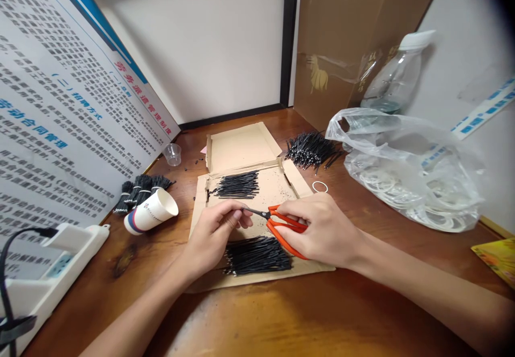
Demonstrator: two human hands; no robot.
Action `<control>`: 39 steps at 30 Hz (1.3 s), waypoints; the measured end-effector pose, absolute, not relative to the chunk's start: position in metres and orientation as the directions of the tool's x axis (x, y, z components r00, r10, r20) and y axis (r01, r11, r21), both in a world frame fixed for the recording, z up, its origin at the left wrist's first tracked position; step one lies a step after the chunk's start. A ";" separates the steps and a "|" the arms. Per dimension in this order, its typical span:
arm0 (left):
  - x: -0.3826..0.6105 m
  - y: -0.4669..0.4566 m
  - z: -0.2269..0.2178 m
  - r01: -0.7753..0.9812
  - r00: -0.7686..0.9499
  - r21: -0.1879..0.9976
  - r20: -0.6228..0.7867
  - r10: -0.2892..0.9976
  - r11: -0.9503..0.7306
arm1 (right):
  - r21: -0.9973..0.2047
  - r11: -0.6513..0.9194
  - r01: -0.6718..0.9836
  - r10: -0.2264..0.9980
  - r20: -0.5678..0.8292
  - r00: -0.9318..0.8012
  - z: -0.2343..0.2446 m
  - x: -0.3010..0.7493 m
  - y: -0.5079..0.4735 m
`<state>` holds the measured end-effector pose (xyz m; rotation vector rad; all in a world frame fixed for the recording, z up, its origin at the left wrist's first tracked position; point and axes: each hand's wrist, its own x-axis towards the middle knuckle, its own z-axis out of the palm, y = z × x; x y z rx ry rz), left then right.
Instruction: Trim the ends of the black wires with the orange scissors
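So, using the opened flat brown cardboard box [269, 183] as the clock: the bare right hand [325, 228] is just off 3 o'clock, wrapped around a pair of small dark-bladed scissors with orange loop handles [267, 215], thumb and fingers gripping the loops. The scissors sit over the middle of the cardboard, blades aimed at 9 o'clock, tips right up at the fingers of the bare left hand [219, 225]. That one has its thumb and fingers drawn in close together, but honestly can't tell what they're pinching. Under the hands, at 6 o'clock, there's a row of thin black sticks with silvery ends [259, 255], and another row of thin black sticks [238, 184] lies up at 11, both on the cardboard. A loose heap of the same black sticks [309, 149] is on the brown wooden table [241, 319] at 1, with a thin white ring [320, 186] at 2. Past that, around 2 to 3, a clear plastic bag [406, 169] has white rings in it. Over at 9 there's a tipped white paper cup with blue and red bands [155, 212], near some tied black bundles [141, 190].
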<state>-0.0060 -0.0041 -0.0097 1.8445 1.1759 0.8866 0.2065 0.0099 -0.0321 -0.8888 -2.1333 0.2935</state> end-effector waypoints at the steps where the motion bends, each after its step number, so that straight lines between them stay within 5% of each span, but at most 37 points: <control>1: -0.006 -0.004 -0.010 0.399 0.334 0.872 0.150 0.931 -0.284 | -0.467 0.730 0.500 0.678 0.589 -0.440 -0.032 0.206 0.010; 7: -0.009 -0.003 -0.010 0.459 0.331 0.823 0.191 0.924 -0.334 | -0.445 0.738 0.507 0.660 0.632 -0.406 -0.031 0.207 0.011; 12: -0.013 0.000 -0.012 0.655 0.401 0.477 0.438 0.805 -0.586 | -0.457 0.715 0.528 0.677 0.641 -0.361 -0.031 0.208 0.014; 16: -0.012 0.002 -0.023 0.665 0.509 0.347 0.438 0.741 -0.662 | -0.445 0.706 0.551 0.684 0.632 -0.365 -0.032 0.207 0.014; 34: -0.012 -0.005 -0.022 0.706 0.571 0.340 0.246 0.783 -0.621 | -0.447 0.701 0.555 0.691 0.619 -0.374 -0.036 0.207 0.015; 39: -0.011 -0.003 -0.025 0.699 0.560 0.326 0.304 0.770 -0.637 | -0.442 0.702 0.558 0.687 0.624 -0.371 -0.035 0.207 0.014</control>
